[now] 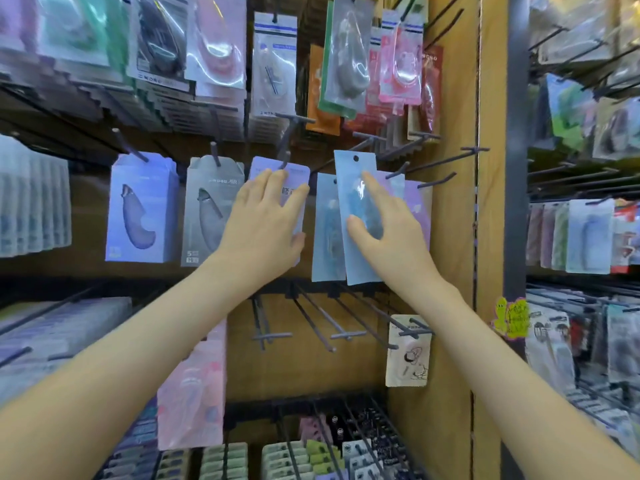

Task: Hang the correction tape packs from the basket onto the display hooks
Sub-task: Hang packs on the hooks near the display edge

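My right hand (384,223) holds a light blue correction tape pack (356,188), thumb on its front and forefinger stretched up along its face. The punched hole at the pack's top sits free of any hook. Behind it another blue pack (325,237) hangs on a hook. My left hand (266,216) lies with straight fingers on a lilac pack (294,174) that hangs from a grey hook (285,157). Bare hooks (436,181) jut out to the right of the held pack. The basket is not in view.
Lilac (142,209) and grey (207,209) boxed packs hang to the left. Rows of packs fill the hooks above. Below, several bare hooks (318,323), a beige pack (408,351) and a pink pack (194,389) hang. A wooden post (457,237) bounds the panel on the right.
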A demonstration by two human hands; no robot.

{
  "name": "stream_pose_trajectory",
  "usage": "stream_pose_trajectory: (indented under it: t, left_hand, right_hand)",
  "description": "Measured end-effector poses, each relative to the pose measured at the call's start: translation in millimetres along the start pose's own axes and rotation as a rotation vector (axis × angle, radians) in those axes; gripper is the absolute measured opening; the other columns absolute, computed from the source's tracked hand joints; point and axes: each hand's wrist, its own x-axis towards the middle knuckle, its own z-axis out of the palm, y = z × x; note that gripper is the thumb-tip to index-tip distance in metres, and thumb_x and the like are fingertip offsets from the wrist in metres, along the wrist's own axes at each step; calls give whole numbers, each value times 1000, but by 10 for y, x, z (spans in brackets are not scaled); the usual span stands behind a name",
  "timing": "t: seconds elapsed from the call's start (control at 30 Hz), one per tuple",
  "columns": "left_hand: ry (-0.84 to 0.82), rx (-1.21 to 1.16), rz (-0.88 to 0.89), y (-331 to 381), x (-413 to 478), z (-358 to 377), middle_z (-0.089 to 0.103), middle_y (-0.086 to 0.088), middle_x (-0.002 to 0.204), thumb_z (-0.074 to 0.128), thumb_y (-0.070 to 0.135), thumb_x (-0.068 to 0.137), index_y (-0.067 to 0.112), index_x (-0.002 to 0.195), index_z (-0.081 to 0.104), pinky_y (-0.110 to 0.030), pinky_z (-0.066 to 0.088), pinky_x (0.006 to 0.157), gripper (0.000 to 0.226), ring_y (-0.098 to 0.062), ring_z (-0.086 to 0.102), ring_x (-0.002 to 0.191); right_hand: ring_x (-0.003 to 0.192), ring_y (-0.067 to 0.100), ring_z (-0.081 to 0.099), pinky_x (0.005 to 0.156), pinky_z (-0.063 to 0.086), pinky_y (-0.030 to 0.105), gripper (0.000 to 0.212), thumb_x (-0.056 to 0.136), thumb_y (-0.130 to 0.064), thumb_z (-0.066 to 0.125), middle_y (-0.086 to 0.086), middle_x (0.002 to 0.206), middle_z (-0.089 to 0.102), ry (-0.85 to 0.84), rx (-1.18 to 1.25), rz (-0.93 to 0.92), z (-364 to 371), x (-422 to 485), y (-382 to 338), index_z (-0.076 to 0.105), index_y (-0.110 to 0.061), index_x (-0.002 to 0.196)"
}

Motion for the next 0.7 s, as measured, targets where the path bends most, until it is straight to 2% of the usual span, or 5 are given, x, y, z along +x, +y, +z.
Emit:
stream_pose_trajectory:
  t: [0.07,0.17,0.3,0.43,0.7]
  left_hand:
    - [19,-12,5,-11,-18,-19,43,-29,141,73,24,80,4,136,49,-53,35,106,64,-46,40,130]
    - [37,-43,-7,-29,-46,-41,44,-29,141,72,25,81,4,132,52,-53,38,104,59,-45,43,128]
    - [66,-90,-21,-31,-60,-35,45,-28,140,72,27,83,3,129,53,-52,39,103,55,-45,43,128]
    - [86,-141,-30,-28,-38,-4,36,-22,148,63,37,89,10,137,47,-47,33,109,58,-39,33,137]
    - [72,-106,-14,-1,-62,15,47,-31,136,74,34,80,2,125,56,-52,43,98,59,-46,44,126]
  right_hand:
    - [97,-4,31,72,30,-5,60,99,-33,50,1,139,43,-1,2,3,11,-6,-36,21,-35,151]
    - [100,1,36,74,35,11,60,99,-35,48,0,141,39,-14,2,50,16,-71,-64,19,-36,152]
    - [104,7,43,58,39,9,58,100,-35,46,0,141,40,-36,34,114,39,-117,-88,21,-31,152]
    - [107,13,42,64,32,13,62,100,-37,46,7,142,39,-99,-120,163,167,35,-77,15,-29,153]
    - [119,28,50,80,45,30,75,99,-38,50,11,136,37,-156,-219,263,474,187,-122,1,-29,154]
